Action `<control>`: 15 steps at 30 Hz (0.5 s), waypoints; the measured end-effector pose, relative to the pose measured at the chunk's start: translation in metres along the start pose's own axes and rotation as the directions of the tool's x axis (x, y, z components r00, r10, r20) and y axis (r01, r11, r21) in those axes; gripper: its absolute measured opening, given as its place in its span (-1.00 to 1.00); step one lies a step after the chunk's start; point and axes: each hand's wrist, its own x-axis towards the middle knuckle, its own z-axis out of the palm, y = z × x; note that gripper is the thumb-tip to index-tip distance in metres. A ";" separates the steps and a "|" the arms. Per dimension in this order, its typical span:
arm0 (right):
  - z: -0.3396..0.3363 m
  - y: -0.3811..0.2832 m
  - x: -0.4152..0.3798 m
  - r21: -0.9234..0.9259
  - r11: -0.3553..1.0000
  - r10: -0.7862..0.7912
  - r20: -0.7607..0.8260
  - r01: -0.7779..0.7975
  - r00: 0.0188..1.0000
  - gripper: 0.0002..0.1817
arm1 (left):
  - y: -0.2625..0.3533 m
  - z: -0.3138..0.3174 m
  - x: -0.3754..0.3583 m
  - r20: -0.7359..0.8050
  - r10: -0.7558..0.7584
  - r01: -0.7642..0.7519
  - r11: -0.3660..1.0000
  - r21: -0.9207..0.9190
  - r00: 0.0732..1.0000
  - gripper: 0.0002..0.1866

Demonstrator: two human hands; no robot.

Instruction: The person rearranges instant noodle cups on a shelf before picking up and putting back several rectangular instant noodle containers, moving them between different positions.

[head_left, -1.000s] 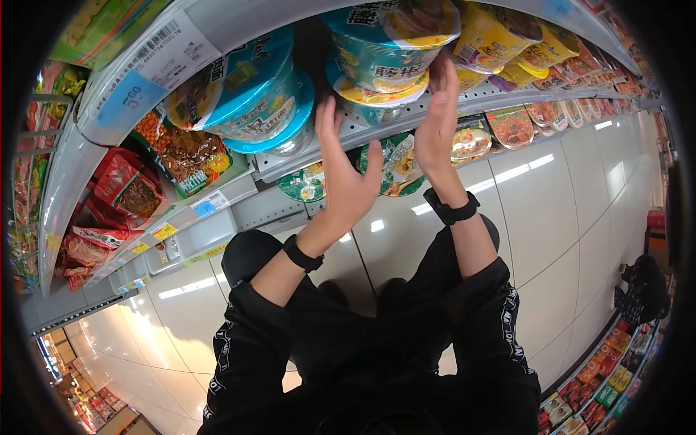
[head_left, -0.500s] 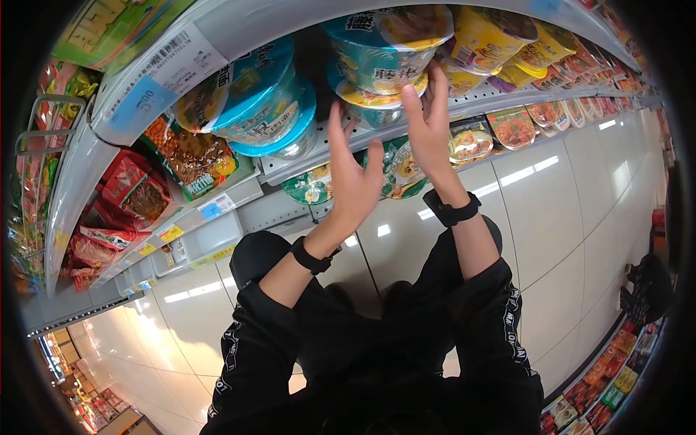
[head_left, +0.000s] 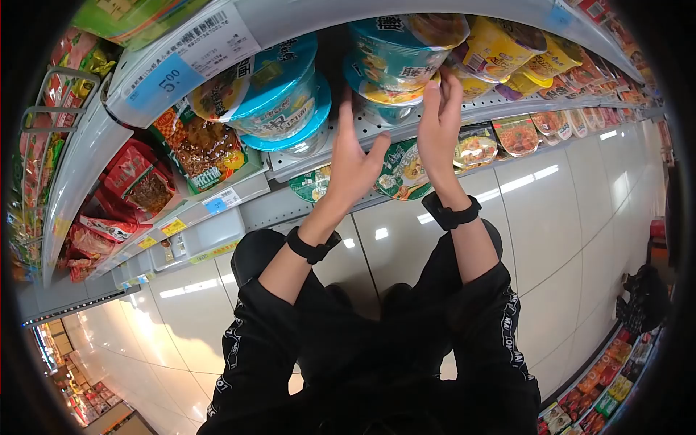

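Two teal instant noodle bowls stand stacked on the shelf, an upper bowl [head_left: 406,58] over a lower bowl [head_left: 391,98] with a yellow-edged lid. My right hand [head_left: 440,134] is at the stack's right side, thumb and fingertips right at the lower bowl's rim, fingers stretched upward. On the left side, my left hand [head_left: 355,163] reaches up with its fingers extended and thumb apart, the fingertips close to the lower bowl. Left of it is another stack, an upper teal bowl [head_left: 272,94] tilted on a second teal bowl [head_left: 308,134].
Yellow noodle bowls [head_left: 500,51] stand to the right of the stack. Below are green-lidded bowls [head_left: 406,170], and packaged food [head_left: 203,148] lies at lower left. The upper shelf edge [head_left: 290,18], with a price label [head_left: 167,80], curves overhead. Tiled floor [head_left: 551,217] lies beneath.
The shelf and its bowls sit slightly farther right and lower in view. My hands have shifted a little right with the stack and still flank it.
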 end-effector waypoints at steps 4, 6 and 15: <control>-0.010 -0.006 0.010 -0.121 0.986 0.125 0.095 -0.113 0.988 -0.54 | 0.011 0.001 -0.012 0.007 0.031 -0.031 0.999 0.029 0.999 -0.12; -0.011 -0.007 0.008 -0.140 0.979 0.165 0.120 -0.148 0.979 -0.54 | 0.011 -0.003 -0.014 0.009 0.014 -0.014 0.999 0.029 1.000 -0.11; 0.008 0.000 -0.014 -0.013 0.999 -0.030 0.020 0.030 0.999 -0.44 | 0.001 -0.007 0.004 0.031 0.020 -0.021 1.000 0.021 0.999 -0.07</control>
